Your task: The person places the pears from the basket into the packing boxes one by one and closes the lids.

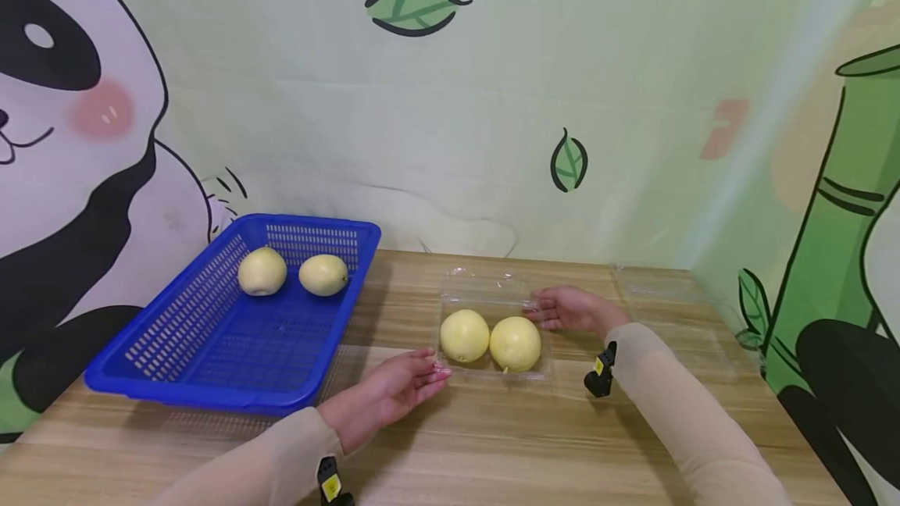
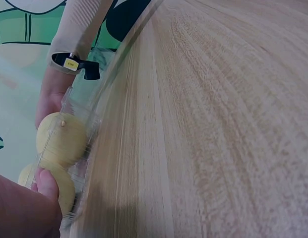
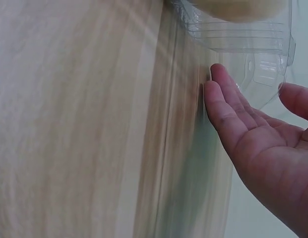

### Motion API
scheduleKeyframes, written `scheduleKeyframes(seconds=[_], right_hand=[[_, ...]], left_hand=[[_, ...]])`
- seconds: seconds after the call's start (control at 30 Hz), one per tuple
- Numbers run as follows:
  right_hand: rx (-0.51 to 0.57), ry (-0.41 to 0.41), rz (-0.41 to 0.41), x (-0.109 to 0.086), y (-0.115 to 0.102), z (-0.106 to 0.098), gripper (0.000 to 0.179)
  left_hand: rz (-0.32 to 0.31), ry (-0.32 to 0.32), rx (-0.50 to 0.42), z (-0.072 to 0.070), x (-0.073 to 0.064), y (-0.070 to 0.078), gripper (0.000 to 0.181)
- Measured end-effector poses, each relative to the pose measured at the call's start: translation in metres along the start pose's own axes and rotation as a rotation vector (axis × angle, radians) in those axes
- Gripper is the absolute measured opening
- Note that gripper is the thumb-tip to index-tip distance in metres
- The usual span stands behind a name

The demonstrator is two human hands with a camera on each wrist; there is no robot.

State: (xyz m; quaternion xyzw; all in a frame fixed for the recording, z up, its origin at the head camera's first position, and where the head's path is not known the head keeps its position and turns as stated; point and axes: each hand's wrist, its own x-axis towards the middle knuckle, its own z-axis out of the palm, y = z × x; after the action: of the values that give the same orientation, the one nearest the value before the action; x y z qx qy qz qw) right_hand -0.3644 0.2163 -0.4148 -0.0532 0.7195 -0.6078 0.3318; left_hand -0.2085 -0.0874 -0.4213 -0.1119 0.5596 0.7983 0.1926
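Observation:
Two pale yellow pears sit side by side in the front of a clear plastic box on the table. At the box's front left corner, my left hand grips the rim. Its thumb lies over the edge in the left wrist view. Across from it, my right hand is at the box's right side. In the right wrist view its fingers lie straight along the plastic, thumb spread at the rim. Two more pears lie in a blue plastic basket.
The basket stands left of the box. Further clear plastic pieces lie at the table's right side. Behind the wooden table hangs a printed cloth backdrop with pandas and leaves.

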Motion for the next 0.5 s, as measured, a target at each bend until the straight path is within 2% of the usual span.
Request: scheduleKeyframes(seconds=[0.17, 0.4, 0.5], right_hand=[[0.001, -0.016, -0.019, 0.0017, 0.0013, -0.001, 0.027], [0.004, -0.043, -0.042, -0.0006, -0.0009, -0.0016, 0.052], [-0.013, -0.037, -0.056, -0.002, -0.0025, -0.0003, 0.056]], left_hand=[[-0.004, -0.017, -0.012, 0.0002, 0.0007, -0.0002, 0.046], [0.002, -0.011, -0.024, 0.001, 0.0009, -0.0006, 0.041], [0.011, -0.013, -0.027, 0.0016, 0.0008, -0.0009, 0.039]])
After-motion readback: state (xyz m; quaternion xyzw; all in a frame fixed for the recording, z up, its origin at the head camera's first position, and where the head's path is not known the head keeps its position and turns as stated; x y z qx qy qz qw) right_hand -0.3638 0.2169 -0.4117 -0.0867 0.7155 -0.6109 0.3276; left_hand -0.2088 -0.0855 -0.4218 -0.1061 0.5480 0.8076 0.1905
